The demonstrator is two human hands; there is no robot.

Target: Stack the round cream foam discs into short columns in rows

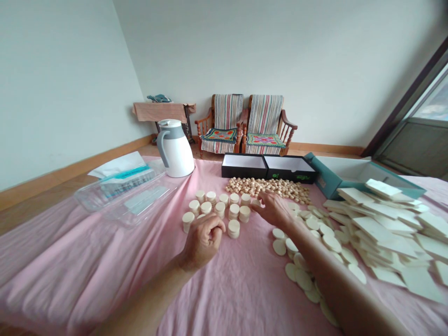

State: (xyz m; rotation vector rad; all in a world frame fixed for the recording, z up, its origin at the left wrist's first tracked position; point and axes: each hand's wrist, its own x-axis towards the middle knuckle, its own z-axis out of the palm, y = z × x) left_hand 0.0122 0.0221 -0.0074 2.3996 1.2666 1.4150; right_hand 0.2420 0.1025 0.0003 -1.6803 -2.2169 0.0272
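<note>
My left hand (203, 239) rests on the pink tablecloth (105, 275) with its fingers curled into a loose fist, just in front of several short stacks of cream discs (220, 210). What the fingers hold, if anything, is hidden. My right hand (272, 207) reaches forward past the stacks, its fingertips pinched together at a disc stack (256, 203) beside the heap of small round wooden beads (269, 187). Loose flat cream discs (301, 261) lie scattered under and beside my right forearm.
A pile of cream rectangular tiles (395, 228) lies at the right, with a teal box (350, 175) behind it. An open black box (268, 168) stands at the back. A white kettle jug (175, 148) and a clear plastic tray (124, 193) stand at the left. Two chairs stand against the wall.
</note>
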